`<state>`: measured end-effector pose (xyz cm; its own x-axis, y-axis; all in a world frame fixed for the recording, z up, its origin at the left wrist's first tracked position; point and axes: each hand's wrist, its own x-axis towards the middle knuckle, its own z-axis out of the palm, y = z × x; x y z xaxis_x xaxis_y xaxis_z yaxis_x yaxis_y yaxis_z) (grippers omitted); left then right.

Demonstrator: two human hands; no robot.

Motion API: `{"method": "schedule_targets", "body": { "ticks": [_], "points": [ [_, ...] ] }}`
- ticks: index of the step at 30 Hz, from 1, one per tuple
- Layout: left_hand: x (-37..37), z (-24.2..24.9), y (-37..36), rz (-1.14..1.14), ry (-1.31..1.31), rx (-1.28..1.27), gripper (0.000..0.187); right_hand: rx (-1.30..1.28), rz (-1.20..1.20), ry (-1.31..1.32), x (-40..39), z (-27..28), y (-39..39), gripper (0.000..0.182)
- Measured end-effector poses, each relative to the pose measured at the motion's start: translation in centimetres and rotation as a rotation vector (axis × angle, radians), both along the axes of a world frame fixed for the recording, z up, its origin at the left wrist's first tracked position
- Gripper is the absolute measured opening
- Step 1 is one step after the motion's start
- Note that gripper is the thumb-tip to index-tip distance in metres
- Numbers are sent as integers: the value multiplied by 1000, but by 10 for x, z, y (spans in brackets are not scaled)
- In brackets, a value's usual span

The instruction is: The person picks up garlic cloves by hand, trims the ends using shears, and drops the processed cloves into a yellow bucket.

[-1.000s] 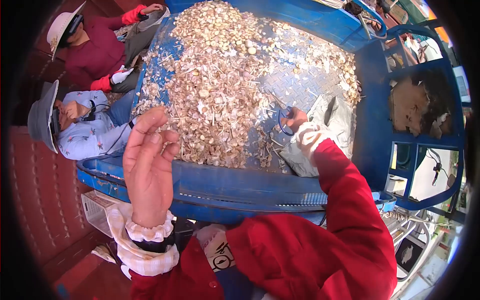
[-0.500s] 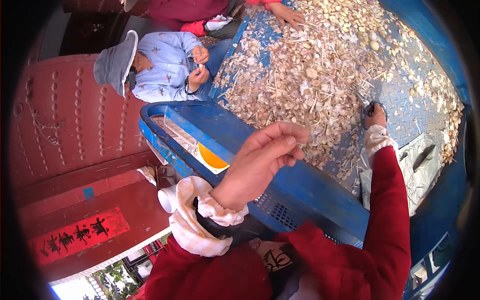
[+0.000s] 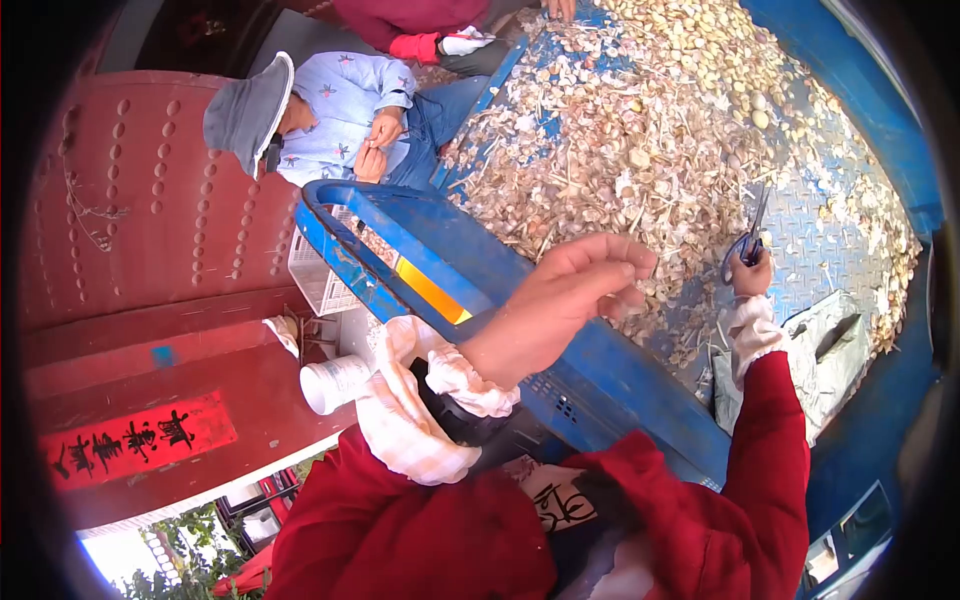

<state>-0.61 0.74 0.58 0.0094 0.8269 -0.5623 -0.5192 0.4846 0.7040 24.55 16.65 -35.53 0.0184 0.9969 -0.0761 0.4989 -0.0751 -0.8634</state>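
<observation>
Blue-handled scissors (image 3: 745,243) are sitting gripped in the right hand (image 3: 752,272) while the left hand (image 3: 580,285), fingertips loosely pinched, should be reaching into the garlic pile (image 3: 640,150) for one bulb.

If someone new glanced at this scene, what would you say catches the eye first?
The heap of garlic spread over the blue truck bed fills the upper right. In front of it the left hand is raised with fingers pinched, though what it holds is too small to tell, and the right hand holds scissors over the bed. At upper left a person in a grey hat sits beside the bed.
</observation>
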Motion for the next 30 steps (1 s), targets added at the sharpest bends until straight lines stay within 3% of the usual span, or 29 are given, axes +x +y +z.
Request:
{"method": "schedule_targets", "body": {
  "ticks": [1,3,4,6,10,12,13,17,18,20,23,27,30],
  "points": [
    [4,-2,0,-45,190,45,24,-52,91,238,-9,20,-4,29],
    [7,-11,-2,-189,632,195,26,-307,172,561,-45,135,-30,30],
    [11,-7,-4,-218,592,228,26,-374,239,758,-59,184,-43,31],
    [16,1,-6,-328,1104,358,32,-369,389,880,-79,256,-61,30],
    [24,-3,-3,-169,864,534,41,-383,417,1004,-104,334,-86,27],
    [19,-3,-4,-43,690,531,37,-325,404,989,-105,345,-96,25],
    [20,-3,-4,-31,645,538,25,-312,388,985,-108,347,-100,22],
    [14,3,-6,-86,341,472,14,-330,491,979,-83,362,-99,16],
    [15,3,-6,-93,337,489,14,-328,445,876,-70,361,-95,19],
    [14,5,-8,14,82,389,18,-50,483,407,-43,362,-93,29],
    [11,8,-6,52,18,360,21,113,649,-79,-24,383,-114,44],
    [12,3,-5,88,-12,348,25,296,633,-116,-21,376,-122,45],
    [15,3,-5,47,77,378,28,274,610,-145,-22,377,-124,46]
  ]
}}
